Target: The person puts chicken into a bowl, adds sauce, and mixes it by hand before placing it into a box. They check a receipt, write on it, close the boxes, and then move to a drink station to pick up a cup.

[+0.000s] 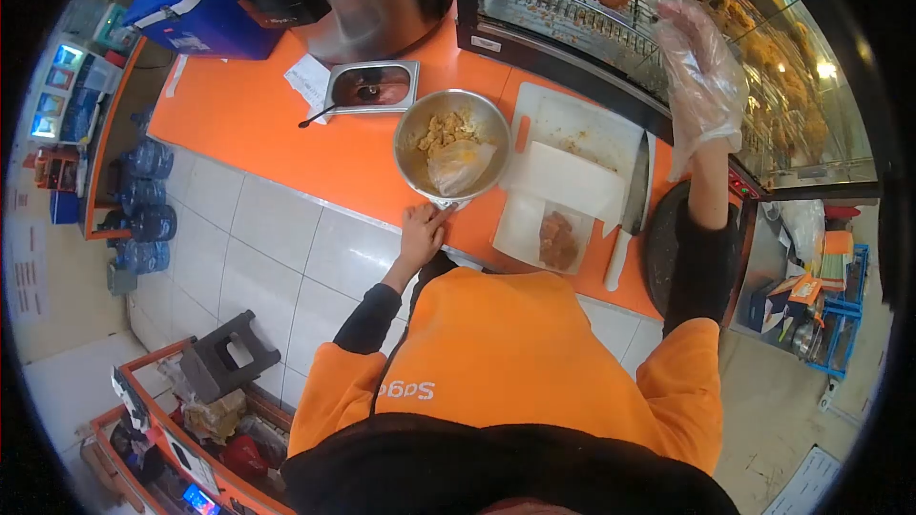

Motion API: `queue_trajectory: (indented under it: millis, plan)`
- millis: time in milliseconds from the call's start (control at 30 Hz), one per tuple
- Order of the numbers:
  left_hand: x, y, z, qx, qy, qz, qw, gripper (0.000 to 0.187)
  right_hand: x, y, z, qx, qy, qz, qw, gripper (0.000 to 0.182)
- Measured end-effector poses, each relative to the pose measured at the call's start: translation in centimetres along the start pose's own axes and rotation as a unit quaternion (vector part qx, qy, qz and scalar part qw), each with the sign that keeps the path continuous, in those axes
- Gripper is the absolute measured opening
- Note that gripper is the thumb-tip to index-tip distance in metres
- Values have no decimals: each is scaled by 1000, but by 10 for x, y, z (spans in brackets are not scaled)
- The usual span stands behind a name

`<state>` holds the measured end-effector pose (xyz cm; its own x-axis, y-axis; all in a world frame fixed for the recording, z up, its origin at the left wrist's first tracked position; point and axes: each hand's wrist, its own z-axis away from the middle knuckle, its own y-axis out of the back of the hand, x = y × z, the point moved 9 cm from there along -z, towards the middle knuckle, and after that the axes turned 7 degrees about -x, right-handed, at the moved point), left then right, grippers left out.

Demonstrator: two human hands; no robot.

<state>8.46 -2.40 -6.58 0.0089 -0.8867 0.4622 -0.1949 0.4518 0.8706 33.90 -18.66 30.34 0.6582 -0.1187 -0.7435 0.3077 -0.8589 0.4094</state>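
The left hand (420,234) is being rested flat on the edge of the orange table (248,124), its fingers spread loosely and closed on nothing; the fingertips are being held just beside the near rim of the metal bowl (452,145), and whether the rim is actually being touched cannot be told. The right hand (701,76), covered by a thin clear plastic glove, is being raised well away from the bowl, up against the glass front of the display case (611,33); its fingers are being held open and nothing is being pinched in that grip.

Inside the bowl, battered pieces and a crumpled clear bag (458,167) are lying together. The bowl is judged to be stiff and fairly light, with a smooth, probably greasy wall, so the rolled rim nearest the left grip is judged the safest place for a hold. The bag is judged to be soft and slippery.

Beyond the bowl, away from the left grip, a white cutting board (572,148) is lying, with a knife (632,205) along its far edge and a clear-wrapped portion of food (558,238) at its near corner. A small steel tray (372,86) with a spoon is standing past the bowl, towards the back of the table.
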Motion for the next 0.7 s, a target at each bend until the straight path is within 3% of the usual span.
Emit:
queue_trajectory:
  millis: [67, 167, 267, 367, 467, 567, 633, 667, 700]
  plan:
    - [5, 6, -2, 4, -1, 5, 1000, 53, 8, 12, 6, -4, -9, -2, 1000, 26]
    - [13, 19, 2, 21, -36, 8, 999, 53, 14, 38, 20, 18, -10, 171, 985, 24]
    - [20, 51, 2, 44, -84, 14, 995, 51, 32, 79, 41, 46, 92, 115, 988, 22]
    - [45, 138, -51, 171, -131, 27, 976, 40, 76, 129, 62, 81, -74, 137, 984, 17]
    - [72, 218, -115, 280, -147, 73, 946, 34, 79, 142, 70, 103, -90, 162, 977, 15]
    - [97, 250, -199, 222, -122, 289, 923, 23, 83, 120, 61, 152, -192, -5, 970, 12]
    - [140, 250, -263, 91, -144, 435, 884, 22, 36, 91, 29, 76, -105, 220, 967, 18]
    - [163, 243, -289, 17, -144, 496, 856, 22, 10, 69, 13, -4, -32, 418, 908, 21]
    - [182, 229, -318, -61, -148, 570, 806, 26, 4, 65, 1, 33, 31, 405, 913, 24]
